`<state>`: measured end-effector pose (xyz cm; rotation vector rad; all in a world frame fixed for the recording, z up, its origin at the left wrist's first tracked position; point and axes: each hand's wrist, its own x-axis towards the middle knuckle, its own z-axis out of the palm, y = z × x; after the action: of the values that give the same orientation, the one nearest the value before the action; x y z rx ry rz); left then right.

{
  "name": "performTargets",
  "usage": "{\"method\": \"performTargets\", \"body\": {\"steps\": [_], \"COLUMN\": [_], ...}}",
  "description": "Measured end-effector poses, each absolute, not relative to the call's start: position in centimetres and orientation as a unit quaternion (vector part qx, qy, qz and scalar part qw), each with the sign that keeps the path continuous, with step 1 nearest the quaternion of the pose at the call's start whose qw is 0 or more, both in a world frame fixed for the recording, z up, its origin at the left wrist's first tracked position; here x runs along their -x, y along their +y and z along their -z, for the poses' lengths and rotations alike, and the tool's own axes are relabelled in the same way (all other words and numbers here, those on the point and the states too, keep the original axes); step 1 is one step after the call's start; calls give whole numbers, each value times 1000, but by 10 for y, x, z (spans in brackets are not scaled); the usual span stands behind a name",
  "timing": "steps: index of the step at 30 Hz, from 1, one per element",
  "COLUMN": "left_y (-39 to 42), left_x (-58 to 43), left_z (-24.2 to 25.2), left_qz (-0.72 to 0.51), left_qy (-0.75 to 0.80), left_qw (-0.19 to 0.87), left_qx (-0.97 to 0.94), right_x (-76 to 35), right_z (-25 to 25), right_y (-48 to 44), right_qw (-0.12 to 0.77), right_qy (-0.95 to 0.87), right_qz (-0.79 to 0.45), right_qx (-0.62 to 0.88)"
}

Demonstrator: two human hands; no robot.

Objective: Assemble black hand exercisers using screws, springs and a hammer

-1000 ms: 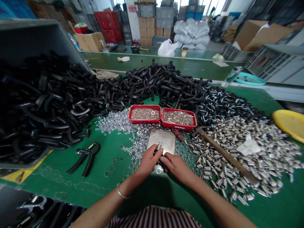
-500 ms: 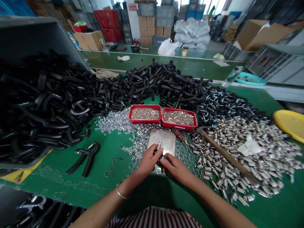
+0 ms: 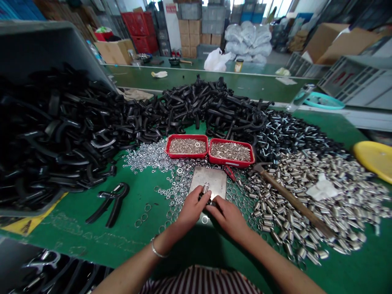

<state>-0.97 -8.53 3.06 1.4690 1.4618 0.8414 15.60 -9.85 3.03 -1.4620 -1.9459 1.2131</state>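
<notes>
Over the front of a square metal plate (image 3: 211, 175) my two hands meet. My left hand (image 3: 191, 207) is closed with a silver coil spring (image 3: 206, 188) standing up between its thumb and fingers. A small dark part (image 3: 211, 203) bridges the gap between both hands; the fingers cover most of it. My right hand (image 3: 228, 214) pinches the right end of that part. Just below the fingers, a thin metal ring (image 3: 205, 219) shows. Off to the left on the green table lies a hand gripper (image 3: 112, 202) with black handles and a spring at its top.
Red trays (image 3: 186, 154) of tiny metal pieces stand behind the plate. Black handles (image 3: 214, 102) are heaped at the back and left. A hammer (image 3: 294, 200) rests across loose springs (image 3: 281, 228) on the right. Washers (image 3: 147, 157) and red-handled pliers (image 3: 230, 173) lie nearby.
My right hand has shifted slightly, its fingers now drawn closer over the dark part. My left hand and the spring stay almost where they were.
</notes>
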Motion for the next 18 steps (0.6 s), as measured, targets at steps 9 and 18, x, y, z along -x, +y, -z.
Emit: {"method": "performTargets", "body": {"steps": [9,18], "left_y": [-86,-88], "left_x": [11,15], "left_z": [-30,-24], "left_qz": [-337,-336], "left_qy": [593,590], "left_qw": [421,428], "left_qx": [-598,-597], "right_x": [-155,-151], "right_z": [-34,-27], "right_y": [-98,-102], "right_qw": [204,193], "right_qy": [-718,-717], "right_qz": [-395,-422], "right_qx": [535,520]}}
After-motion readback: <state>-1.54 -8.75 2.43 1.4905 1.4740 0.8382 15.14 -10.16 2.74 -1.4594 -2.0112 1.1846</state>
